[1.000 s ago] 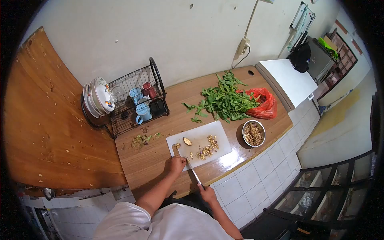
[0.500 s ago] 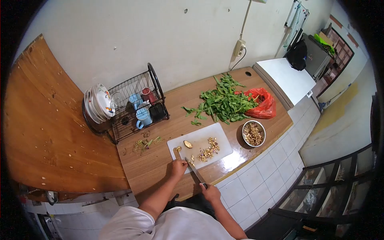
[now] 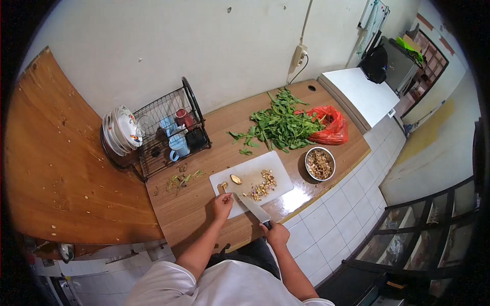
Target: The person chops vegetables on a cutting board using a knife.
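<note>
My right hand (image 3: pixel 276 234) is closed around the dark handle of a kitchen knife (image 3: pixel 253 208). The blade's broad side shows, slanting across the front of a white cutting board (image 3: pixel 251 164) with its tip pointing at my left hand. My left hand (image 3: pixel 223 205) rests at the board's near-left edge, fingers pinched together beside the tip; what they hold, if anything, is too small to make out. Small pale chopped pieces (image 3: pixel 266 182) lie spread on the board's right half. Left of them sit an oval cut piece (image 3: pixel 235 179) with a dark rim and a smaller brownish bit (image 3: pixel 222 186).
Right of the board stands a bowl (image 3: pixel 320 178) of chopped pieces. Leafy greens (image 3: pixel 283 125) and a red plastic bag (image 3: pixel 332 133) lie behind. Stem scraps (image 3: pixel 179 182) are on the wooden table (image 3: pixel 168 209) at left, near a dish rack (image 3: pixel 197 109) with cups and plates.
The knife has turned so its broad side shows, and my right hand has shifted right and up. A few pieces by the blade no longer show there. The whole view has shifted slightly.
</note>
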### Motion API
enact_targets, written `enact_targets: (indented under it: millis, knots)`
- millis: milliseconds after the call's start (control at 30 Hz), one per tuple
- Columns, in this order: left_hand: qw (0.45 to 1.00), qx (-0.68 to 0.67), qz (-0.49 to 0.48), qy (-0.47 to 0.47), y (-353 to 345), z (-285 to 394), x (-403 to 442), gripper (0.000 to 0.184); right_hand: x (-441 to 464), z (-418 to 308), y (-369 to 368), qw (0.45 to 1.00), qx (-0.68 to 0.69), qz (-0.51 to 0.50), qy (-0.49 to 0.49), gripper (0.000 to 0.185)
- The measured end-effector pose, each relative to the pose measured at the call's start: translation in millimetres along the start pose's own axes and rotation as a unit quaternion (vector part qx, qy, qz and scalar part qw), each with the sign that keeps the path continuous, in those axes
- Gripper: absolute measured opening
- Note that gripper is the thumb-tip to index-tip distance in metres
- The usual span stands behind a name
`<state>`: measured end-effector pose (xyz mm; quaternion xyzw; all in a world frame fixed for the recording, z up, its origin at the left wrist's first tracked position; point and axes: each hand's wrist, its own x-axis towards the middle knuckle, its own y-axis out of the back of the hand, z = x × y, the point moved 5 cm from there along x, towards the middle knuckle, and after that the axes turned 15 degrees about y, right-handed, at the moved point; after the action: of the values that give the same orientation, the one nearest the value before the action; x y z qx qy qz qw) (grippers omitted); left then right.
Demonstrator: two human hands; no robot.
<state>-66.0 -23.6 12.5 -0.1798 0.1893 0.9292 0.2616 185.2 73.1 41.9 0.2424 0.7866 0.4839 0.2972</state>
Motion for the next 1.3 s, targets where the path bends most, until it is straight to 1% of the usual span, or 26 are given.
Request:
enact_targets:
  millis: [33, 67, 100, 133, 200, 233, 300, 433, 500, 533, 567, 633, 667, 733, 767, 800, 833, 867, 933, 1000, 1067, 1100, 1167, 1200, 1267, 1300]
  knots:
    - [1.0, 0.001, -0.002, 0.0, -0.5, 5.0, -2.5, 0.026, -0.9, 1.7, 1.5, 1.0, -0.001, -0.003, -0.001, 0.053]
    - [0.979, 0.117, 0.027, -0.163, -1.4, 25.1, -9.7, 0.024, -1.4, 3.7, 0.7, 1.0, -0.001, -0.004, -0.003, 0.053]
    - [0.918, 0.228, 0.055, -0.319, -4.1, 56.4, -25.5, 0.023, -1.3, 4.3, 0.1, 1.0, -0.012, 0.01, 0.007, 0.053]
    - [0.919, 0.23, 0.055, -0.317, -4.3, 60.7, -20.6, 0.023, -2.0, 3.3, 0.6, 0.999, -0.022, 0.024, 0.019, 0.052]
    - [0.887, 0.326, -0.054, -0.322, -19.4, 62.3, -10.2, 0.021, -4.7, 4.4, 1.4, 0.999, -0.016, 0.025, 0.02, 0.052]
    - [0.887, 0.326, -0.055, -0.321, -21.7, 56.0, 4.6, 0.021, -5.7, 5.9, 2.7, 0.999, -0.012, 0.029, 0.02, 0.051]
    - [0.871, 0.375, -0.169, -0.268, -33.3, 34.9, 35.9, 0.018, -10.5, 11.3, 1.0, 0.999, -0.016, 0.03, 0.022, 0.051]
    - [0.872, 0.377, -0.178, -0.258, -33.8, 37.0, 52.1, 0.016, -33.2, 26.4, 0.4, 0.999, -0.022, 0.047, 0.017, 0.05]
    - [0.863, 0.377, -0.177, -0.286, -35.7, 37.4, 55.8, 0.017, -47.6, 36.9, -1.6, 0.999, -0.016, 0.051, 0.004, 0.049]
    - [0.856, 0.379, -0.183, -0.3, -36.3, 37.5, 55.4, 0.02, -54.1, 41.9, -1.9, 0.998, -0.011, 0.057, -0.005, 0.049]
    - [0.856, 0.378, -0.184, -0.301, -37.4, 37.8, 56.4, 0.02, -60.3, 45.0, -2.5, 0.998, -0.012, 0.057, -0.007, 0.049]
    - [0.817, 0.442, -0.22, -0.296, -40.9, 45.8, 48.0, 0.029, -72.1, 52.4, -2.3, 0.997, -0.005, 0.066, -0.029, 0.048]
    - [0.817, 0.441, -0.22, -0.298, -40.6, 49.4, 46.8, 0.029, -75.1, 56.7, -4.4, 0.998, -0.007, 0.053, -0.046, 0.048]
    - [0.756, 0.508, -0.253, -0.326, -41.5, 46.8, 43.3, 0.039, -80.6, 60.1, -4.4, 0.997, -0.002, 0.064, -0.047, 0.048]
    - [0.756, 0.508, -0.251, -0.328, -40.1, 47.8, 43.9, 0.039, -83.0, 61.7, -4.9, 0.996, 0.004, 0.074, -0.047, 0.048]
    - [0.74, 0.523, -0.254, -0.337, -39.6, 45.7, 43.8, 0.042, -83.7, 65.6, -9.9, 0.997, -0.002, 0.062, -0.047, 0.055]
    - [0.724, 0.539, -0.257, -0.346, -38.6, 40.9, 45.1, 0.044, -82.7, 65.7, -11.2, 0.997, -0.002, 0.064, -0.044, 0.055]
    - [0.728, 0.521, -0.255, -0.365, -38.6, 34.5, 50.0, 0.041, -81.9, 66.0, -13.5, 0.997, 0.002, 0.062, -0.049, 0.055]
    - [0.735, 0.512, -0.258, -0.362, -37.3, 30.6, 53.6, 0.038, -80.3, 60.7, -12.1, 0.997, 0.007, 0.06, -0.052, 0.055]
    - [0.741, 0.502, -0.259, -0.364, -39.4, 30.7, 54.6, 0.035, -75.4, 54.3, -8.1, 0.995, 0.032, 0.08, -0.053, 0.049]
    - [0.755, 0.496, -0.215, -0.372, -40.3, 28.0, 47.5, 0.027, -70.0, 49.9, -10.1, 0.995, 0.037, 0.078, -0.055, 0.049]
    - [0.755, 0.496, -0.212, -0.373, -42.3, 27.1, 43.4, 0.027, -65.8, 47.5, -10.9, 0.995, 0.043, 0.074, -0.057, 0.049]
    - [0.8, 0.478, -0.146, -0.333, -39.5, 22.5, 36.6, 0.022, -62.1, 41.1, -11.8, 0.993, 0.063, 0.088, -0.042, 0.053]
    - [0.8, 0.478, -0.144, -0.333, -40.2, 16.3, 35.1, 0.022, -58.3, 34.3, -8.2, 0.993, 0.087, 0.063, -0.056, 0.055]
    - [0.825, 0.435, -0.092, -0.35, -38.1, 10.6, 34.1, 0.017, -50.1, 28.1, -12.3, 0.988, 0.125, 0.013, -0.09, 0.06]
    - [0.825, 0.435, -0.089, -0.35, -38.6, 8.9, 29.5, 0.017, -47.0, 23.3, -11.8, 0.988, 0.125, 0.013, -0.088, 0.06]
